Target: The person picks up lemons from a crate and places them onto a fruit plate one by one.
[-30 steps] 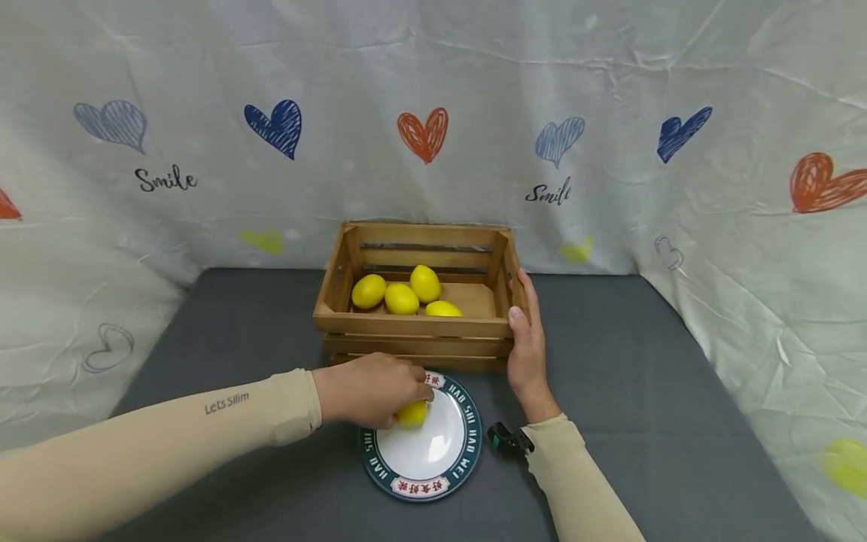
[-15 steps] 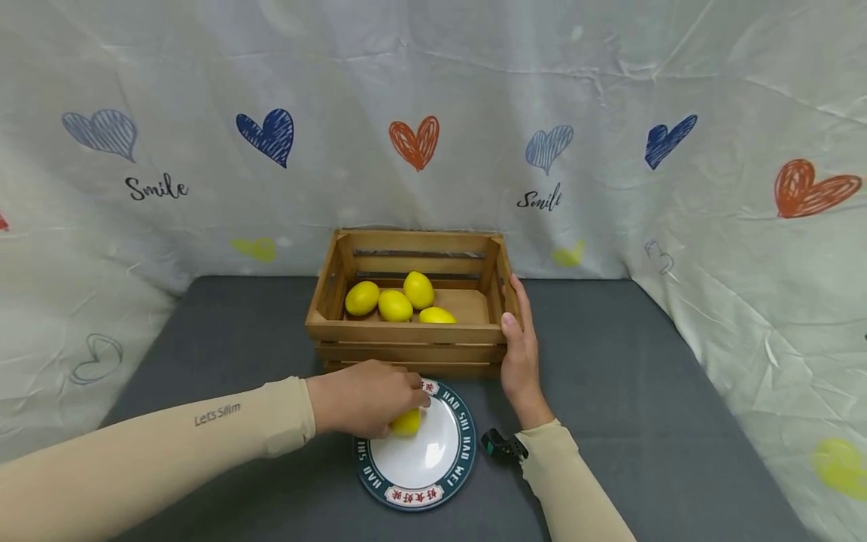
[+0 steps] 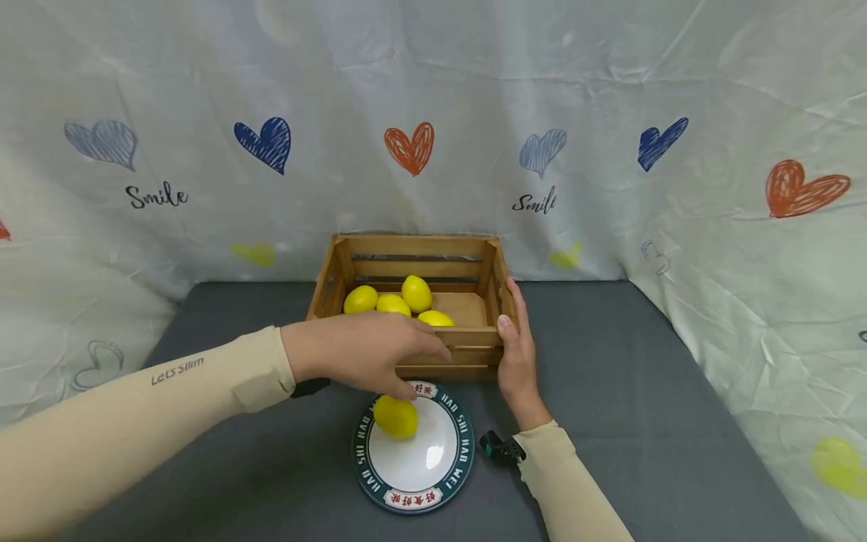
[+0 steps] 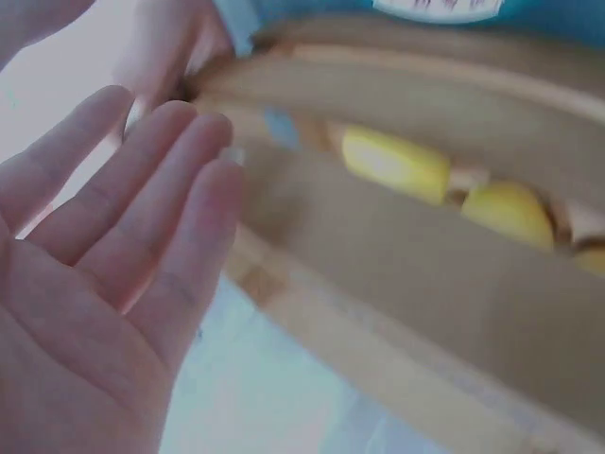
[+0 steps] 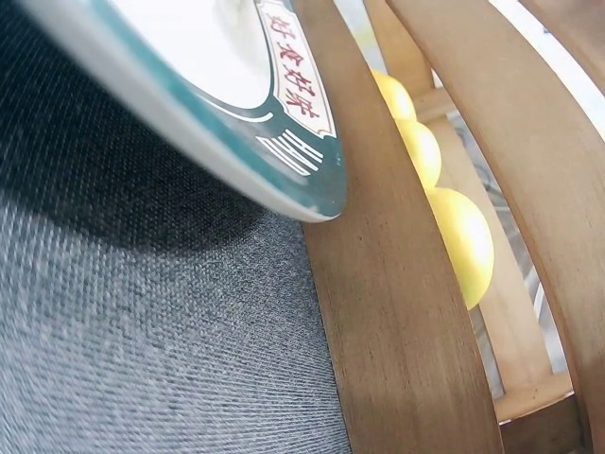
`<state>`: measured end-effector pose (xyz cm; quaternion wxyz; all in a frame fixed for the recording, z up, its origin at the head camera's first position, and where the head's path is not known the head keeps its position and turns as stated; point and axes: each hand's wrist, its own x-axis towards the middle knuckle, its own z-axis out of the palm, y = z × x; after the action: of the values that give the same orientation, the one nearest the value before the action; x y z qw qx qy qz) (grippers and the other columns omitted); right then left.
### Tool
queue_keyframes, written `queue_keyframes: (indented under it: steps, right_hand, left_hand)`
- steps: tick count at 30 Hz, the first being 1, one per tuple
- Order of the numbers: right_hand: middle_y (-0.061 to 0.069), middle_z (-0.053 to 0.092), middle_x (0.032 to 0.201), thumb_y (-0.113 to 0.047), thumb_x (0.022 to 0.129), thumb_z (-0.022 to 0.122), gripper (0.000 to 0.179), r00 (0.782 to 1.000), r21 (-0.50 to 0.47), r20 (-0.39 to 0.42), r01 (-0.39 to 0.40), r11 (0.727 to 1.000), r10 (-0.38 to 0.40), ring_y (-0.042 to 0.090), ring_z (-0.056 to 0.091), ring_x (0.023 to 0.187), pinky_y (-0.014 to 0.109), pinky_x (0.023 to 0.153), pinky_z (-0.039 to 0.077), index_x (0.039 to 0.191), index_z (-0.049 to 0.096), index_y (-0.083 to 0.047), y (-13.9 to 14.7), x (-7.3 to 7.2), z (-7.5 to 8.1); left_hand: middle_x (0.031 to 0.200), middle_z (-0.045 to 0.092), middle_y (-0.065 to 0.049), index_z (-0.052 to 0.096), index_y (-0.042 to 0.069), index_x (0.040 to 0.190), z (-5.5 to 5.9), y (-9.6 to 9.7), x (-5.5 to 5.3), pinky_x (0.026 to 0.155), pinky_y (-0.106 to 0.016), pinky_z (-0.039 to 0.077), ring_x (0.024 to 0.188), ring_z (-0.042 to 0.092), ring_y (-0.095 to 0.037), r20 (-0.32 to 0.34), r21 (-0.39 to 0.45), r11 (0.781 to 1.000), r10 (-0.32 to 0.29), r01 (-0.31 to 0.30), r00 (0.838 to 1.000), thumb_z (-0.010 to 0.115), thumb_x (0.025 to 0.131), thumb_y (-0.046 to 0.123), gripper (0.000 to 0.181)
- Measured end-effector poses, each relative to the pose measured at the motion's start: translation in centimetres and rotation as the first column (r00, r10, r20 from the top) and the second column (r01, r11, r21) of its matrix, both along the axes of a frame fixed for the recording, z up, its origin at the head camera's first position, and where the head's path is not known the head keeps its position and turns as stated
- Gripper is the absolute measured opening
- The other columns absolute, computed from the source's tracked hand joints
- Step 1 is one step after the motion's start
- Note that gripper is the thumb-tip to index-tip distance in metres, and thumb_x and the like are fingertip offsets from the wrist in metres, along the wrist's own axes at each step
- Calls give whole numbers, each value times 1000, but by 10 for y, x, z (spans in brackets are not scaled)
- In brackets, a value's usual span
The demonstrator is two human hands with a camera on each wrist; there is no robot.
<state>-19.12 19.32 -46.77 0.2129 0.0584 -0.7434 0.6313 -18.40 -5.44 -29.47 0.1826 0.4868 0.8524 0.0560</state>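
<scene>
Left hand (image 3: 366,348) is hovering, fingers (image 4: 196,248) apart, lemon (image 3: 396,418) and plate (image 3: 406,463) just below, while right hand (image 3: 520,370) is usefully gripping the crate (image 3: 470,336) steady

A smooth yellow lemon (image 3: 396,418) lies on its side on the plate (image 3: 409,463), near 11 o'clock, and the left hand (image 3: 366,346) is just above it with its fingers stretched out, though I can't tell if the thumb touches it. The plate is round and flat, white in the middle, with a dark blue-green rim that has white letters and red writing. At the plate's 12 o'clock stands a brown wooden crate (image 3: 467,336) made of slats, with four lemons (image 3: 416,293) inside and the right hand (image 3: 521,369) resting on its 3 o'clock end.
</scene>
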Motion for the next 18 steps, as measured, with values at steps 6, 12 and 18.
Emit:
queue_keyframes:
  steps: [6,12,18]
  right_hand:
    - [-15,27,177,-40,108,42,62,1000,-3,0,-2,1000,2,18,24,165,67,133,11,169,30,-45,6,1,-2]
    - [-14,28,177,-40,108,41,62,1000,6,-16,13,1000,-13,19,24,165,68,133,12,169,30,-44,9,0,-3]
    - [-15,26,178,-43,109,41,62,1000,-1,-22,-9,1000,9,18,23,166,68,133,13,169,29,-44,1,-2,-4]
  left_hand:
    - [145,70,3,67,21,148,24,13,-33,109,-41,58,125,68,-17,5,124,991,48,-48,999,84,95,32,57]
    - [146,69,-2,68,17,146,26,33,-69,109,-44,58,125,69,-21,-38,121,990,77,-71,996,82,97,30,53]
    - [152,66,-4,64,15,150,-1,42,-107,111,-47,57,129,67,-25,20,31,996,88,-89,996,81,96,24,57]
